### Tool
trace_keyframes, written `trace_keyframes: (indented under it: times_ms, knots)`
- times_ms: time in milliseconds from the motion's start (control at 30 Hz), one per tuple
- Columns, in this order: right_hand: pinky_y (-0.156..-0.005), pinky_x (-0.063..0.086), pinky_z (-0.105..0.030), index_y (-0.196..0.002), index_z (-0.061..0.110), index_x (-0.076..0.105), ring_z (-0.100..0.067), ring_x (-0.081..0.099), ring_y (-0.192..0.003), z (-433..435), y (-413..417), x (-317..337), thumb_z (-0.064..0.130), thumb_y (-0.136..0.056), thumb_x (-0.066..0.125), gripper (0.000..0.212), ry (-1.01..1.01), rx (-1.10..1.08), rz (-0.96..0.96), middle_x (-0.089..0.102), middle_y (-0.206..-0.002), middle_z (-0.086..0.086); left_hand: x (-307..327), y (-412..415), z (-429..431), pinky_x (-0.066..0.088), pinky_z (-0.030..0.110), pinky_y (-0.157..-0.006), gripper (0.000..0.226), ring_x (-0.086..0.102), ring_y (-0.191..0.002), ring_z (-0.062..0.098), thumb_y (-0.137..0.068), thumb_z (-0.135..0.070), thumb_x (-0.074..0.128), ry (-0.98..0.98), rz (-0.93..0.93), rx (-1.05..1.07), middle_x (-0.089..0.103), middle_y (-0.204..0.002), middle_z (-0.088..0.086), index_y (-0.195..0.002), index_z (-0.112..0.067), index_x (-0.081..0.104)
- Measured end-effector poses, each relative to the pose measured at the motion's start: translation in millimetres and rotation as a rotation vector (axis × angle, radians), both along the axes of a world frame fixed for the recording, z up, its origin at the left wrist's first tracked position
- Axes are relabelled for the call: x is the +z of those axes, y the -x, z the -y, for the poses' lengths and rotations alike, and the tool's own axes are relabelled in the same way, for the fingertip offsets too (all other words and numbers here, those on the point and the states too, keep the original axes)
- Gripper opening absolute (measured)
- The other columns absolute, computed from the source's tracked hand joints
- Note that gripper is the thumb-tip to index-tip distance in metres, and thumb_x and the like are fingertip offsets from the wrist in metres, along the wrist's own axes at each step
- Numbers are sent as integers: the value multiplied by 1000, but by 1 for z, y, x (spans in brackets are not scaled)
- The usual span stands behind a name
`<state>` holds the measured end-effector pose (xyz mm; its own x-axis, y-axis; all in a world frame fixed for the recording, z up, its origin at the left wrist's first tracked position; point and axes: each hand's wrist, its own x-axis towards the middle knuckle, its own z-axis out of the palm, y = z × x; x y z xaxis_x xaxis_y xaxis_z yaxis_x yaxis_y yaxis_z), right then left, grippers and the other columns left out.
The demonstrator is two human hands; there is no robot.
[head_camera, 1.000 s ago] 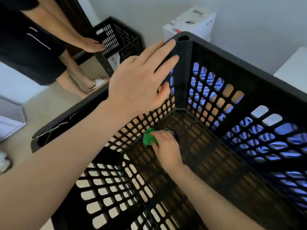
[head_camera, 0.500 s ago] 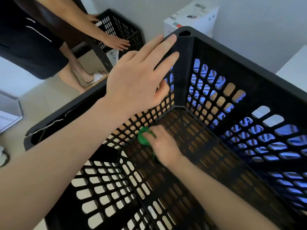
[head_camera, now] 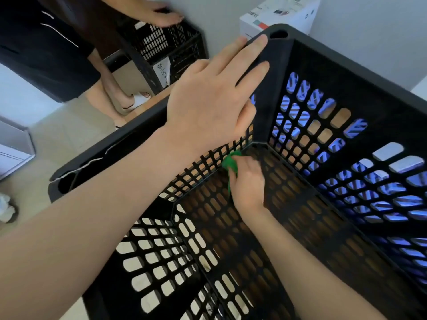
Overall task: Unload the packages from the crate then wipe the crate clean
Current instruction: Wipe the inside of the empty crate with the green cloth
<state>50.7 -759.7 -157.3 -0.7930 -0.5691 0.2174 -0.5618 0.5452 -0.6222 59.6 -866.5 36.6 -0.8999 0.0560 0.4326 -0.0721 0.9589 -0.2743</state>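
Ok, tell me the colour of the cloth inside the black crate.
Green: the small crumpled cloth in the right hand, head view.

One view only, head-worn, wide-angle (the crate rim bows near the frame edges). It faces forward and steeply down into the black crate (head_camera: 346, 72), which fills centre and right at close range. Forearms enter from lower left and bottom right. The left hand (head_camera: 208, 100) looms large, nearest the lens. The floor (head_camera: 69, 125) and a second crate (head_camera: 166, 42) sit farther off, upper left.

The crate (head_camera: 342, 63) is black, its walls a lattice of slots. The cloth (head_camera: 230, 163) is green. The box (head_camera: 279, 15) is white.
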Motion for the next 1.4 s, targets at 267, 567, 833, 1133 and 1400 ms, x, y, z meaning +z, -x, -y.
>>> trace_keyframes:
  times_ms: [267,567,833,1133,1400]
  knots:
    - [-82,52,-38,-109,10,66,-23,57,-91,-19,-110,-21,18,-85,60,26,79,713,48,63,-101,-8,-1,-1,0,46,37,-87,46,41,-139,20,-95,-27,38,25,-15,11,41,-153,4,-136,-15,54]
    - [-102,40,-49,-110,22,67,-27,54,-104,-20,-84,-21,16,-80,70,31,-78,845,-205,60,-108,-6,-2,-2,1,45,35,-85,45,43,-138,20,-94,-27,41,53,-23,20,44,-151,3,-134,-15,55]
    - [-95,46,-34,-121,20,53,-10,46,-102,-50,-31,-6,43,-95,38,37,-105,655,-18,50,-114,5,-2,0,0,46,36,-88,45,42,-138,21,-94,-28,40,42,-31,7,44,-151,4,-135,-15,55]
    - [-69,52,-44,-111,2,65,-35,46,-91,-74,64,-9,-10,-64,72,48,-282,77,-383,56,-103,-23,0,-1,0,45,35,-89,46,42,-138,19,-94,-29,39,37,-45,14,43,-151,2,-136,-17,54]
    - [-104,41,-50,-107,10,69,-28,62,-101,-52,-8,-8,7,-69,79,39,-158,85,-113,67,-105,-11,-3,1,-1,45,35,-89,45,44,-137,18,-92,-29,42,-2,-64,16,46,-149,0,-133,-17,57]
